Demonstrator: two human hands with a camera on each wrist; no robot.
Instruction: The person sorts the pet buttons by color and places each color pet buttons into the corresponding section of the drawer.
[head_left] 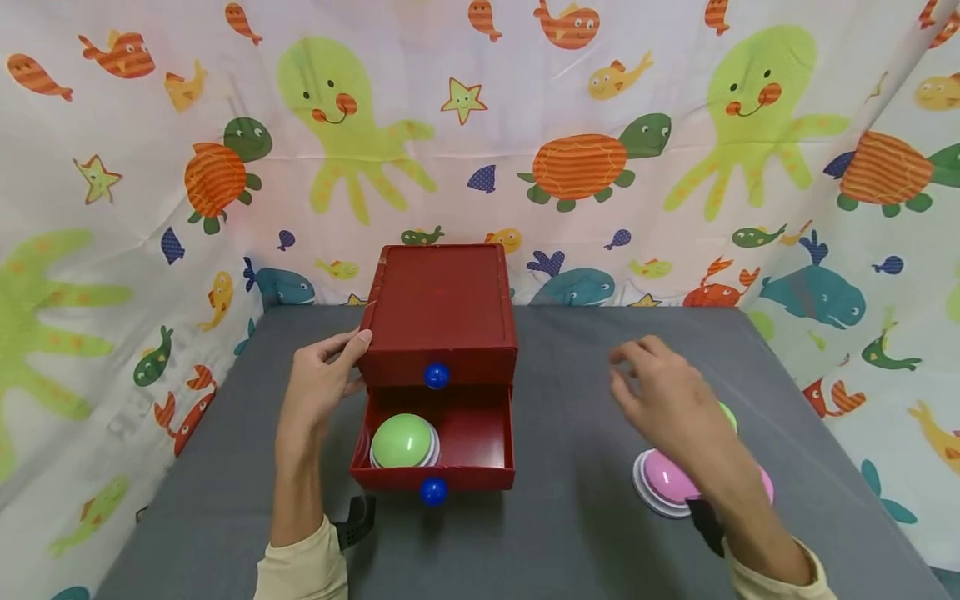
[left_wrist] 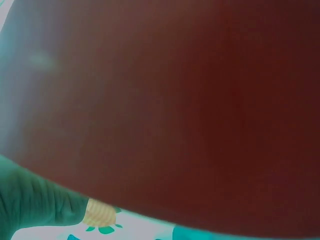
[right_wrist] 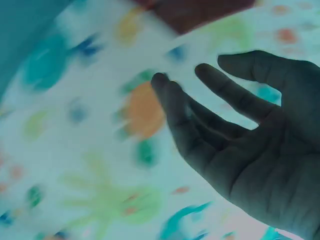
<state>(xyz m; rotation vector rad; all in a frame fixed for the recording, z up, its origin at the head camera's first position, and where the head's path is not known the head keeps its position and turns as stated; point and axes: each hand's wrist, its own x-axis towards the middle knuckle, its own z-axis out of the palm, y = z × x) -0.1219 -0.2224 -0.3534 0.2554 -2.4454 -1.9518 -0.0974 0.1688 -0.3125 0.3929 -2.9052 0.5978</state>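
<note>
A red two-drawer box (head_left: 442, 292) stands on the grey table. Its upper drawer (head_left: 480, 367) with a blue knob is pushed in, while the lower drawer (head_left: 472, 477) is pulled out. Inside that lower drawer, on the left, lies a green dome (head_left: 401, 442) on a white base. My left hand (head_left: 318, 379) holds the box at its front left corner, thumb on the upper edge. In the left wrist view the red side of the box (left_wrist: 200, 115) fills most of the picture. My right hand (head_left: 667, 392) is raised over the table, fingers loosely bent, holding nothing.
Below my right hand, a pink dome (head_left: 669, 479) on a white base sits on the table (head_left: 570, 533). More pink and a green dome (head_left: 729, 417) are partly hidden by the hand and forearm. A patterned sea-animal cloth (head_left: 465, 183) hangs behind and along both sides.
</note>
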